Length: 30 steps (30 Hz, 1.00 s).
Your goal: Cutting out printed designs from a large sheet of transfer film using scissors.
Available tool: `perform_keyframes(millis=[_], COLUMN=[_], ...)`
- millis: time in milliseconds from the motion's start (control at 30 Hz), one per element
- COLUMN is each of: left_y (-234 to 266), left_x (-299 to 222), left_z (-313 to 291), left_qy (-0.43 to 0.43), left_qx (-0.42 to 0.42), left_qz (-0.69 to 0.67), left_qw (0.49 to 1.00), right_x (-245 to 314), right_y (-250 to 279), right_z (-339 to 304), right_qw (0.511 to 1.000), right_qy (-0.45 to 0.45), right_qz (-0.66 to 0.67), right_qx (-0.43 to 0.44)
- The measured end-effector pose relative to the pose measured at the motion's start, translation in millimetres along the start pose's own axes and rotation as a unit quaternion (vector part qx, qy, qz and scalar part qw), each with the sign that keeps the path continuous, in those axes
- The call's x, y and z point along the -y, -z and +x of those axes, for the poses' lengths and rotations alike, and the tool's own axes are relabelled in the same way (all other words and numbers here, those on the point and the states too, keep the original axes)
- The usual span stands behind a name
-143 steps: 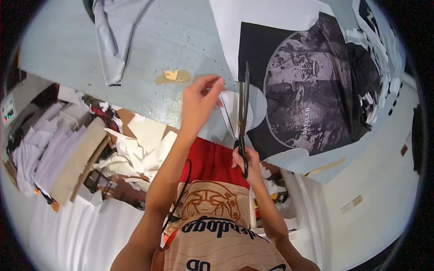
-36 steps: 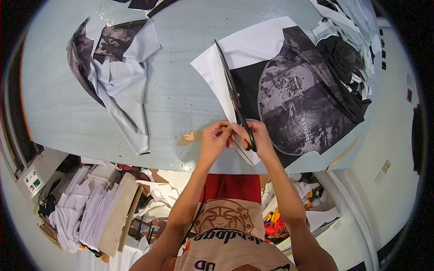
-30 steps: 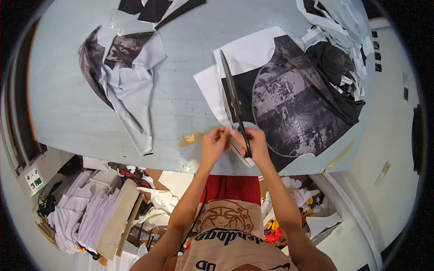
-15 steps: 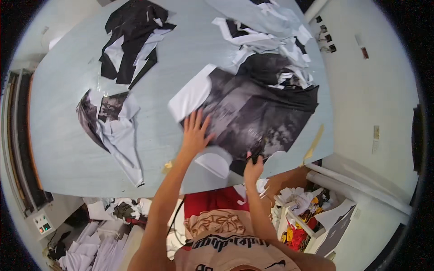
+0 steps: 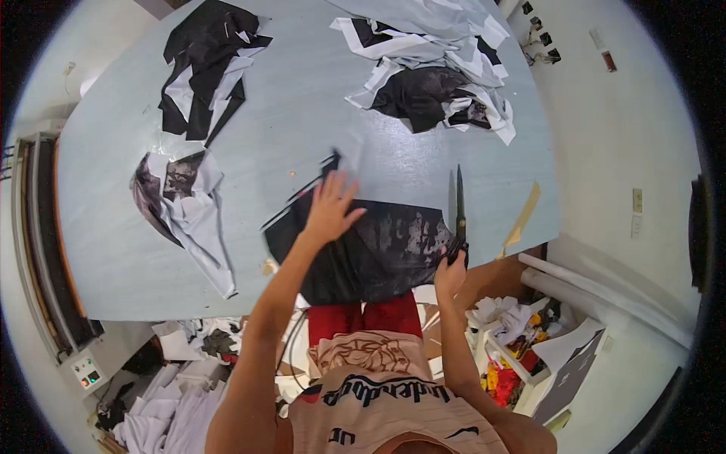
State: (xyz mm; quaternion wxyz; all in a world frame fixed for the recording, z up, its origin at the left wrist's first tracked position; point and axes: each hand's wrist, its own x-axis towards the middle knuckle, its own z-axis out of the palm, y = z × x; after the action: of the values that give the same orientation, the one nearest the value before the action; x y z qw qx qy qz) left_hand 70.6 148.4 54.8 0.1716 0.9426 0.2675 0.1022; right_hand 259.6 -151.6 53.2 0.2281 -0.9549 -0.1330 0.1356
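A black and grey patterned fabric piece (image 5: 378,250) lies near the table's front edge, with part of it hanging over toward me. My left hand (image 5: 330,208) is on its left part, fingers spread and slightly blurred. At the fabric's right edge, my right hand (image 5: 451,274) grips a pair of scissors (image 5: 460,204) by the black handles. The blades look closed and point away from me, over the tabletop. A blurred whitish patch shows just beyond my left fingers; I cannot make out what it is.
On the pale table (image 5: 295,98) lie a black and white cloth heap (image 5: 200,76), a white and grey piece (image 5: 193,204) and a larger pile (image 5: 439,83) at the far right. Tan tape (image 5: 522,219) sticks near the right edge. Scrap-filled boxes (image 5: 507,356) stand below.
The patterned fabric has come nearer to me and now lies folded or turned, with its white portion no longer plainly visible. The scissors have moved right, off the fabric, blades pointing away.
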Motion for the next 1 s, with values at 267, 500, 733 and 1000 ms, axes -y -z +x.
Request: perform_keyframes(millis=[267, 500, 733, 1000], left_y=[-16, -3, -44, -25], left_x=[60, 68, 59, 84], left_z=[23, 74, -47, -30], left_qy=[0.247, 0.274, 0.423, 0.455], left_qx=[-0.08, -0.274, -0.163, -0.221], left_qz=[0.137, 0.193, 0.174, 0.194], left_qw=[0.956, 0.902, 0.874, 0.841], right_x=[15, 62, -1, 29], right_y=[-2, 18, 14, 4], right_z=[231, 291, 286, 332], right_qw=[0.988, 0.948, 0.938, 0.905], right_qy=[0.153, 0.307, 0.326, 0.419], right_qz=[0.008, 0.083, 0.013, -0.004], right_qx=[0.036, 0.019, 0.117, 0.07])
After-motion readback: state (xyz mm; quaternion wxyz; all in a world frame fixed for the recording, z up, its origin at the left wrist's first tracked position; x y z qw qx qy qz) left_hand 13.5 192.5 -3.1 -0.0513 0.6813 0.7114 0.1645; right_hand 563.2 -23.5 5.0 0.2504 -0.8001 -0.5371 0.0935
